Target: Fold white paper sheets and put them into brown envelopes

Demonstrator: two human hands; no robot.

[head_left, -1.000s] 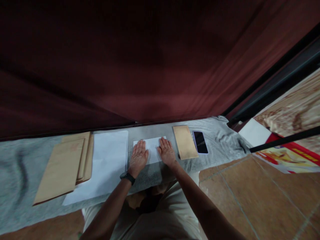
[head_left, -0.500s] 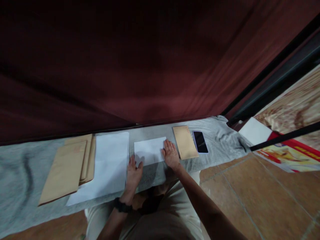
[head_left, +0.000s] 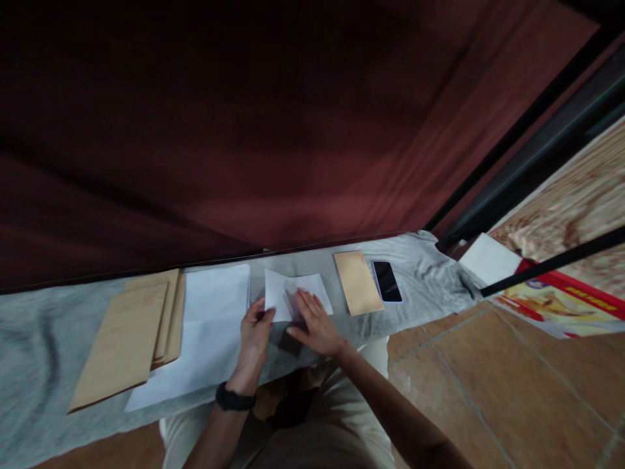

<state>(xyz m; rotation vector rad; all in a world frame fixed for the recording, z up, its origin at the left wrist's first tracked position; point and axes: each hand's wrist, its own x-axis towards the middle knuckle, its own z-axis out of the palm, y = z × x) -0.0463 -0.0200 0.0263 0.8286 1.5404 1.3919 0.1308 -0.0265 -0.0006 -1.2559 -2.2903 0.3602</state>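
Note:
A small white sheet of paper [head_left: 278, 290] lies on the grey cloth in front of me, its left part lifted and bent up along a crease near the middle. My left hand [head_left: 256, 326] pinches the sheet's left edge between thumb and fingers. Fingers extended, my right hand [head_left: 315, 324] rests on the sheet around the crease and covers part of it. Right of the sheet lies a single brown envelope [head_left: 359, 283]. To the left is a stack of larger white paper [head_left: 217, 293], partly under several brown envelopes [head_left: 124, 332].
A phone [head_left: 387, 281] lies right of the single envelope. The grey cloth [head_left: 424, 273] covers a narrow surface against a dark red curtain [head_left: 293, 163]. Black bars [head_left: 551, 260] and a red and yellow printed box [head_left: 561, 296] are at the right, above the tiled floor [head_left: 463, 365].
My left hand has taken hold of the paper's left edge and raised it. From the paper's right edge, my right hand has slid left to its middle.

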